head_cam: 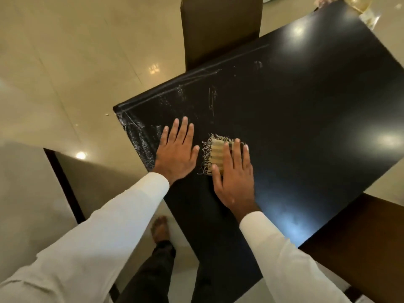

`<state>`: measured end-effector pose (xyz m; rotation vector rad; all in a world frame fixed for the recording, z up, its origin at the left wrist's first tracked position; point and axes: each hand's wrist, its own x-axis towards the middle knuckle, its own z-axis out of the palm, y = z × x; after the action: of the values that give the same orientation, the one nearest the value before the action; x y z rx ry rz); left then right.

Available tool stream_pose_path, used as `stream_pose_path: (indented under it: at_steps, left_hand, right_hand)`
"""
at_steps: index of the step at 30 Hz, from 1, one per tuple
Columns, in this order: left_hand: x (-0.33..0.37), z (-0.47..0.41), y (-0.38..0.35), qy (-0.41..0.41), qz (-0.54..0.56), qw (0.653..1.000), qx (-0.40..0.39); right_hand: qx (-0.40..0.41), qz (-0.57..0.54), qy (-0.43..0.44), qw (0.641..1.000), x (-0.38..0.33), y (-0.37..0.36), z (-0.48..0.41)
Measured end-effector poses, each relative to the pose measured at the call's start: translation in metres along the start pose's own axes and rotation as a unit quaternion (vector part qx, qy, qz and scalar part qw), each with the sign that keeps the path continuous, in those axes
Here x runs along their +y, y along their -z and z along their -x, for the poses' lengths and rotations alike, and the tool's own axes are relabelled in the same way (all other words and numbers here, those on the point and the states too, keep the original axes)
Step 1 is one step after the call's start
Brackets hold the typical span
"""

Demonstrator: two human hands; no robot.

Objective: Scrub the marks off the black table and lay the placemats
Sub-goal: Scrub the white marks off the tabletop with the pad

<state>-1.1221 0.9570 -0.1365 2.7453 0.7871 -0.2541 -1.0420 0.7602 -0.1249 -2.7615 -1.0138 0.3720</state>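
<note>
Black table (306,106): white marks (142,136) concentrated at near-left corner and along left edge, fainter streaks toward the middle. Left hand (177,149) flat on the table just right of the corner marks, fingers (185,130) straight and slightly spread, grasping nothing. Right hand (235,178) lies on a small beige fringed cloth (215,152), fingers extended and pressing it down, not curled around it. Cloth sits on the table between the hands, close to the left thumb. Brown chair (218,29) at far edge; glossy tile floor (65,62).
</note>
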Motion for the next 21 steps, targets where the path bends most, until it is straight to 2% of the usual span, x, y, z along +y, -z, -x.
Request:
stream_pose_path:
  at_steps: [5, 10, 12, 16, 21]
  left_hand:
    - [-0.026, -0.003, -0.016, -0.052, -0.033, 0.998, 0.006]
    - [-0.027, -0.006, -0.02, -0.053, -0.015, 0.998, 0.009]
    - [-0.028, -0.006, -0.022, -0.053, -0.011, 0.998, 0.01]
    - [-0.029, -0.008, -0.025, -0.059, -0.018, 0.998, 0.013]
    - [-0.03, -0.009, -0.026, -0.061, -0.012, 0.998, 0.003]
  right_hand:
    - [-0.004, 0.052, -0.008, 0.999, -0.018, -0.019, -0.027]
    - [0.031, 0.051, -0.166, 0.984, 0.003, -0.014, -0.025]
    - [0.026, 0.046, -0.185, 0.981, -0.006, -0.017, -0.015]
    - [-0.004, 0.045, -0.124, 0.991, -0.045, -0.025, -0.017]
    - [0.002, 0.038, 0.012, 0.999, -0.061, -0.022, -0.109]
